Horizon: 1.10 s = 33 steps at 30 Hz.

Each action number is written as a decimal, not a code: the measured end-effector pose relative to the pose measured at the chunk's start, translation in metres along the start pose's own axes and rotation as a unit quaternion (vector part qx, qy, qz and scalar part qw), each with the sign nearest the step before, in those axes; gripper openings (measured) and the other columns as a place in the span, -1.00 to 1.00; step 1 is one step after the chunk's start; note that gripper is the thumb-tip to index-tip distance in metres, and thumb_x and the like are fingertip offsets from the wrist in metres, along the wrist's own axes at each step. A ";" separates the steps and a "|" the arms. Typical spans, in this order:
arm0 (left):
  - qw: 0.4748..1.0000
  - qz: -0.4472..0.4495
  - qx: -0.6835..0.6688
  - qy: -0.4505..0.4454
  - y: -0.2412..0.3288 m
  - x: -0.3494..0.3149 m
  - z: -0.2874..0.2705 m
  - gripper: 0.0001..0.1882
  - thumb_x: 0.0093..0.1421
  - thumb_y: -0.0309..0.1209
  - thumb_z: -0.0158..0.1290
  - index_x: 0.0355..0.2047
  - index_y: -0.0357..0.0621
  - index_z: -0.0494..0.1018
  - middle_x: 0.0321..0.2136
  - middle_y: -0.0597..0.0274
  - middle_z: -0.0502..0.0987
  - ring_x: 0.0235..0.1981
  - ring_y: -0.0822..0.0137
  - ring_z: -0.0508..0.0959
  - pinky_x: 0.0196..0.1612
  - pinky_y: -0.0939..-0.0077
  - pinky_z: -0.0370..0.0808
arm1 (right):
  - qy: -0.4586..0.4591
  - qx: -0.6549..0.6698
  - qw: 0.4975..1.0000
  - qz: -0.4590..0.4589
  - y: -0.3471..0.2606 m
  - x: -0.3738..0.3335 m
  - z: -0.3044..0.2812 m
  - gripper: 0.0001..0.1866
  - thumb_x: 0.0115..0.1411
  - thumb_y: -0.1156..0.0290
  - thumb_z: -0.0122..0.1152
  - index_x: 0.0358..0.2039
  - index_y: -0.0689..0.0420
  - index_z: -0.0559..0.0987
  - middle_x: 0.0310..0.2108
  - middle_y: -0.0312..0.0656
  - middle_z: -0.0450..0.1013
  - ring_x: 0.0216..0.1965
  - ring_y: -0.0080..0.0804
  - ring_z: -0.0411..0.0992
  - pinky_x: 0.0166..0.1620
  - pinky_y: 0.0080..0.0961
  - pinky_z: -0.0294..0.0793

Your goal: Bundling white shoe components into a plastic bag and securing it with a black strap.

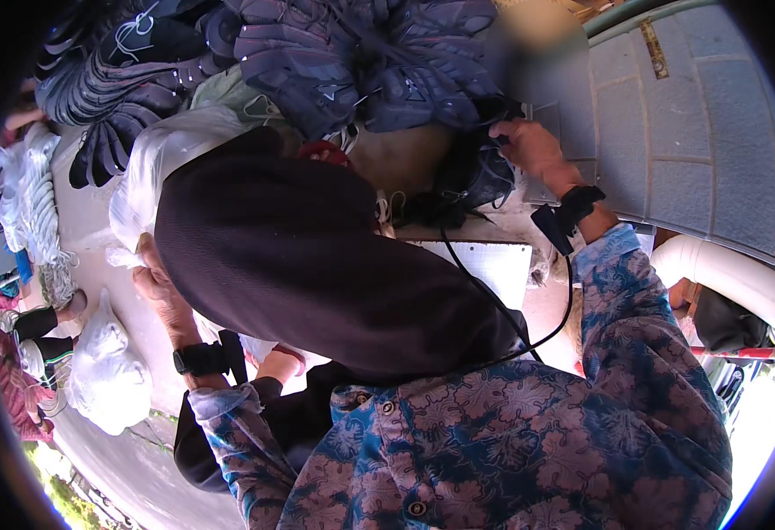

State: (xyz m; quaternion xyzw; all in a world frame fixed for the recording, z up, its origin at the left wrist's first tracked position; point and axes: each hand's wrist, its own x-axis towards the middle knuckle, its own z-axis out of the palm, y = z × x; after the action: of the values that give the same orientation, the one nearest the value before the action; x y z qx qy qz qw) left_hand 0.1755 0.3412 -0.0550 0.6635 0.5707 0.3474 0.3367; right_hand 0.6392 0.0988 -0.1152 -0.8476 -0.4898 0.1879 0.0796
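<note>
My left hand [159, 287] is at the left of my dark-trousered leg, its fingers closed on the edge of a translucent white plastic bag [162, 155]. The bag runs up along the far side of my knee. At the right, my right hand [536, 152] reaches out with its fingers pinched at the edge of a black shoe upper [480, 172], which lies in a dark heap with thin laces. What exactly lies between those fingertips is partly hidden. Bundled dark shoe uppers [317, 84] are fanned out just beyond my knee.
More stacked uppers [109, 88] lie at the far left. Bundles of white cord [41, 203] and a full white bag [109, 371] stand on the left. A grey tiled wall [688, 124] and a white pipe [723, 278] close off the right. Another person's legs [47, 331] show at the left edge. A black cable [564, 309] runs from my right wrist.
</note>
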 end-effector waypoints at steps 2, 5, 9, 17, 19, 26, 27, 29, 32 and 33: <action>0.998 -0.015 -0.050 0.026 0.004 -0.002 0.005 -0.43 0.28 0.00 -0.16 -0.25 -0.40 0.47 -0.49 0.18 0.54 -0.47 0.39 0.48 -0.37 0.51 0.41 | -0.023 0.008 1.000 -0.011 0.009 -0.003 0.019 -0.79 0.00 0.48 0.17 -0.29 0.00 0.57 -0.30 -0.08 0.49 -0.29 -0.13 0.49 -0.19 -0.36 0.46; 1.000 0.008 -0.011 0.011 0.003 0.000 0.000 -0.41 0.27 0.02 -0.15 -0.28 -0.41 0.48 -0.53 0.18 0.54 -0.49 0.40 0.48 -0.39 0.49 0.40 | -0.068 -0.028 0.997 -0.007 0.020 -0.002 0.031 -0.83 0.01 0.40 0.16 -0.32 -0.05 0.57 -0.21 -0.11 0.48 -0.18 -0.05 0.45 -0.11 -0.29 0.44; 0.999 -0.026 0.008 0.035 0.002 -0.002 0.002 -0.38 0.26 0.04 -0.15 -0.34 -0.42 0.49 -0.56 0.19 0.53 -0.51 0.40 0.48 -0.41 0.48 0.39 | 0.012 0.005 0.998 0.068 0.036 -0.002 0.021 -0.86 0.03 0.35 0.16 -0.34 -0.05 0.56 -0.26 -0.10 0.48 -0.23 -0.02 0.46 -0.15 -0.30 0.46; 0.997 0.047 0.039 0.037 -0.003 -0.002 0.000 -0.32 0.25 0.06 -0.14 -0.49 -0.50 0.44 -0.69 0.28 0.36 -0.60 0.48 0.29 -0.50 0.49 0.28 | -0.021 -0.056 0.990 0.126 -0.001 0.017 0.041 -0.86 0.06 0.24 0.15 -0.37 -0.05 0.57 -0.12 -0.23 0.37 0.02 -0.16 0.31 0.00 -0.09 0.29; 0.992 0.083 0.034 0.086 -0.007 -0.001 0.006 -0.34 0.26 0.03 -0.13 -0.55 -0.49 0.41 -0.72 0.31 0.31 -0.62 0.50 0.24 -0.52 0.47 0.22 | -0.032 -0.062 0.991 0.115 0.002 0.020 0.054 -0.86 0.04 0.24 0.18 -0.37 -0.07 0.57 -0.16 -0.25 0.40 -0.03 -0.14 0.34 -0.01 -0.15 0.31; 0.996 0.036 0.055 0.066 -0.002 -0.002 0.004 -0.41 0.29 -0.05 -0.15 -0.57 -0.44 0.39 -0.72 0.34 0.26 -0.59 0.51 0.21 -0.52 0.48 0.19 | -0.080 0.497 0.859 0.096 0.016 0.023 0.022 -0.94 0.10 0.45 0.16 -0.38 0.10 0.52 -0.41 -0.24 0.53 -0.29 -0.31 0.50 -0.13 -0.54 0.41; 0.996 0.031 0.038 0.081 -0.001 -0.004 0.003 -0.43 0.29 -0.07 -0.15 -0.58 -0.43 0.37 -0.72 0.35 0.24 -0.59 0.50 0.20 -0.52 0.49 0.19 | -0.081 0.495 0.860 0.090 0.008 0.021 0.011 -0.94 0.10 0.45 0.16 -0.38 0.10 0.52 -0.41 -0.24 0.53 -0.29 -0.31 0.50 -0.13 -0.54 0.41; 0.995 0.044 0.028 0.087 0.015 -0.009 0.008 -0.45 0.30 -0.08 -0.15 -0.56 -0.41 0.37 -0.71 0.36 0.24 -0.59 0.50 0.20 -0.51 0.50 0.19 | -0.101 0.661 0.741 0.066 -0.007 0.014 -0.012 -0.91 0.17 0.49 0.10 -0.30 0.17 0.48 -0.38 -0.20 0.51 -0.29 -0.44 0.48 -0.17 -0.55 0.43; 0.995 0.043 0.014 0.087 0.026 -0.019 0.005 -0.51 0.30 -0.13 -0.16 -0.53 -0.38 0.36 -0.65 0.35 0.28 -0.54 0.50 0.22 -0.46 0.53 0.21 | -0.129 0.699 0.702 0.045 -0.035 0.016 -0.041 -0.85 0.19 0.45 0.09 -0.20 0.07 0.44 -0.46 -0.29 0.42 -0.45 -0.54 0.38 -0.28 -0.58 0.41; 0.997 0.027 0.007 0.076 0.027 -0.021 0.002 -0.55 0.31 -0.17 -0.18 -0.50 -0.37 0.36 -0.61 0.33 0.32 -0.50 0.50 0.25 -0.41 0.55 0.23 | -0.163 0.713 0.682 0.029 -0.047 0.018 -0.051 -0.86 0.20 0.44 0.08 -0.20 0.04 0.44 -0.50 -0.33 0.38 -0.51 -0.60 0.31 -0.34 -0.61 0.39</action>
State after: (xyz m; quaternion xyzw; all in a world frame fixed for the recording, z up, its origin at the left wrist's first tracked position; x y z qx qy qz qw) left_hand 0.1894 0.3167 -0.0350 0.6527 0.5789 0.4021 0.2778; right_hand 0.6300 0.1403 -0.0573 -0.5046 -0.1887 0.6174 0.5732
